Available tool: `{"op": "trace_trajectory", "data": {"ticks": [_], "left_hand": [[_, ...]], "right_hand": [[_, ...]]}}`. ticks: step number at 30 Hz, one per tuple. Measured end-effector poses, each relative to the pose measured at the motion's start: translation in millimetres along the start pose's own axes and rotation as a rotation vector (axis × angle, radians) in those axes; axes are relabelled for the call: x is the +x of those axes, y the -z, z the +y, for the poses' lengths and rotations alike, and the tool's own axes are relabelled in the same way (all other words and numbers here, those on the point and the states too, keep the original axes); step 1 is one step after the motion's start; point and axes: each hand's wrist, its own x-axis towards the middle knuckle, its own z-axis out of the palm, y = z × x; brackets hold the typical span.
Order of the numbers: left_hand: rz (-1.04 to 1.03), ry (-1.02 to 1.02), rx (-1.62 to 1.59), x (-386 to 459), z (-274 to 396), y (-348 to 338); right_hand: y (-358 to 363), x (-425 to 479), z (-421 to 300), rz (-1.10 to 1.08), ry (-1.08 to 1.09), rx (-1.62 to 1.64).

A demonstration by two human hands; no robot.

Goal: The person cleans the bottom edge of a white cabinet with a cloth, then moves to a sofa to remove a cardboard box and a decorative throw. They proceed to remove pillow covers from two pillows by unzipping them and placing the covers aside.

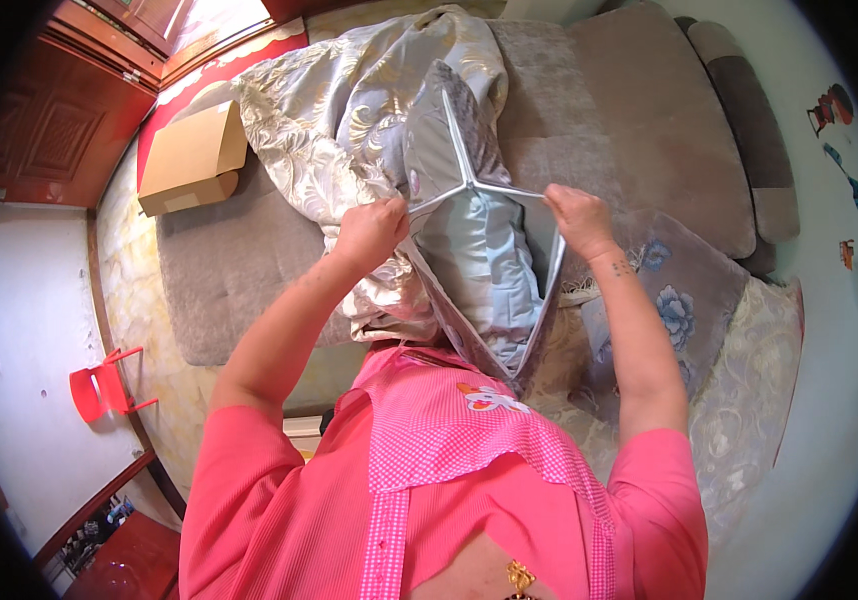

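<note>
A grey velvety cushion cover (430, 139) with a zipper (466, 184) lies in front of me, its opening spread wide. My left hand (373, 229) pinches the left edge of the zipped opening, and my right hand (577, 219) pinches the right edge. The zipper's closed stretch runs away from me from a point between my hands, where its two sides part. Inside the cover is a pale blue, wrinkled inner cushion (489, 262). The cover's near corner rests against my pink checked apron.
A cream and silver patterned fabric (369, 97) lies bunched beyond and left on a grey padded sofa surface (241, 255). A cardboard box (193, 154) sits far left. At right lies a grey flowered cushion (699, 277). A red chair (103, 386) stands at the left.
</note>
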Motion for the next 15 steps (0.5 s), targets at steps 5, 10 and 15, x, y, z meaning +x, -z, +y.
{"op": "trace_trajectory", "data": {"ticks": [5, 10, 15], "left_hand": [[0.039, 0.046, -0.115, -16, 3, 1], [0.002, 0.225, -0.198, -17, 21, -8], [-0.042, 0.323, -0.258, -5, 24, -1]], "right_hand": [[-16, -13, 16, -0.069, -0.182, 0.004], [-45, 4, -22, 0.045, -0.045, 0.182], [-39, 59, -82, 0.124, 0.065, 0.218]]}}
